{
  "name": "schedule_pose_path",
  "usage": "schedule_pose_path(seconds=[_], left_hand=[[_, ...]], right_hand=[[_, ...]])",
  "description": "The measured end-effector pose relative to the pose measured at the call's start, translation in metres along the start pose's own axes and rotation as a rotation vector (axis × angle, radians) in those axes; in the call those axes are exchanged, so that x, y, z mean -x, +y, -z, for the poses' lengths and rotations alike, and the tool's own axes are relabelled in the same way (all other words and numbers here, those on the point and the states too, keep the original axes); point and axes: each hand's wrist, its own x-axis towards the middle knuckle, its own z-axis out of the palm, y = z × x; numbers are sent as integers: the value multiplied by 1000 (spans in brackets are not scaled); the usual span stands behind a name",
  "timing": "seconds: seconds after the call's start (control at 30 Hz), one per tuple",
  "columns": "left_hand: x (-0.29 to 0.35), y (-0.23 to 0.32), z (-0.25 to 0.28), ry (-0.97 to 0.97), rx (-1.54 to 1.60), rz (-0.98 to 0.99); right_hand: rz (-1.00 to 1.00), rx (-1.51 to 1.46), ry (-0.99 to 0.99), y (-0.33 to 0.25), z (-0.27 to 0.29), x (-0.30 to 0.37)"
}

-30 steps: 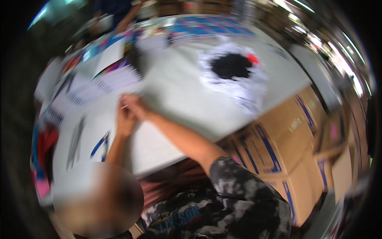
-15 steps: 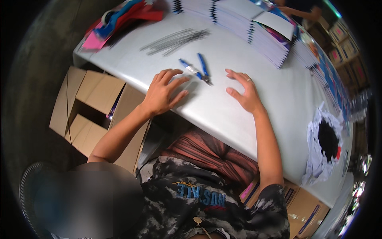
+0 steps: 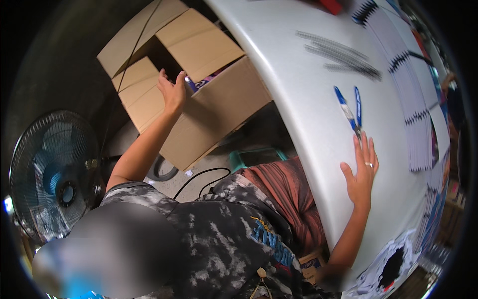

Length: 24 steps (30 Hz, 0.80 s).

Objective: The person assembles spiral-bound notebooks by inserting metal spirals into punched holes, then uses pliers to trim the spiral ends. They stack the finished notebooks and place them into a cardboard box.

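Note:
My left hand is open at the flaps of a cardboard box beside the table, its fingers apart over the dark gap. Something with purple and white print shows inside under a flap. On the white table, my right hand lies open with fingers stretched out, a ring on one of them. Just beyond its fingertips is a pair of wire cutters with blue handles spread. Farther off lie several dark wire binding coils.
Stacks of spiral-bound books line the table's far right side. A white plastic bag with a black heap sits at the lower right. A standing fan is at left. A black cable and green stool are below.
The view has swung left. My left hand has moved from above the table edge to the box's opening. My right hand has come down near the cutters' tip.

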Motion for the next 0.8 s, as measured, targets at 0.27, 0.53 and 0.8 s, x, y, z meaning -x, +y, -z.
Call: schedule_pose_path(seconds=[0.27, 0.53, 0.8], left_hand=[[25, 17, -2, -471, -206, 124], [-10, 38, 6, -607, 507, 477], [0, 133, -49, -707, 632, -222]], right_hand=[[181, -48, 88, -4, 0, -11], [36, 184, 40, -8, -3, -89], [578, -108, 193, -149, 3, -178]])
